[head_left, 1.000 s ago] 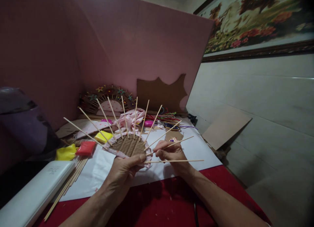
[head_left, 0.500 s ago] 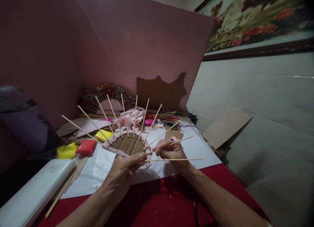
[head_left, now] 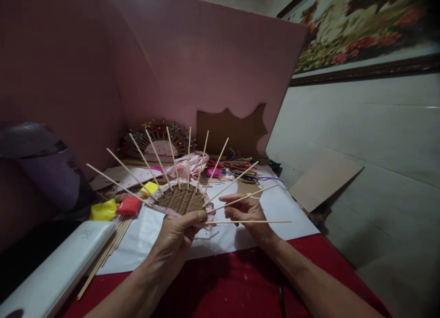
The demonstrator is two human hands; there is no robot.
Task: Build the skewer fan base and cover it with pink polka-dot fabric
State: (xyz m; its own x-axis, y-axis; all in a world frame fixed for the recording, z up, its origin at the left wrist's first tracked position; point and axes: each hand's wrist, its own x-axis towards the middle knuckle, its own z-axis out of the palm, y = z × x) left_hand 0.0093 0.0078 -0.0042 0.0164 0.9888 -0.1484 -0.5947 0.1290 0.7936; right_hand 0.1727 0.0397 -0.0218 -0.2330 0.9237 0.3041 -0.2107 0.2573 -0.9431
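My left hand (head_left: 177, 233) pinches the lower right corner of a half-round corrugated cardboard piece (head_left: 182, 200), thumb on top. Pink-and-white fabric (head_left: 167, 210) edges the cardboard. Thin wooden sticks (head_left: 158, 158) fan outward from its curved rim, the lowest one lying nearly level to the right. My right hand (head_left: 254, 215) hovers beside the two lowest sticks at the right, thumb and forefinger apart. One of these sticks (head_left: 247, 197) crosses in front of its fingers; whether they touch it I cannot tell.
White paper (head_left: 288, 212) covers part of the red tablecloth (head_left: 240, 281). At left are a white case (head_left: 65, 267), loose sticks (head_left: 105, 254), and red (head_left: 129, 205) and yellow packets (head_left: 103, 210). Behind stand a decorated cardboard arch (head_left: 160, 134), scissors (head_left: 246, 177) and cut cardboard (head_left: 230, 130).
My right thumb and forefinger have parted from the stick near the cardboard's right edge and drawn back slightly. My left hand keeps its hold. The view has shifted a little.
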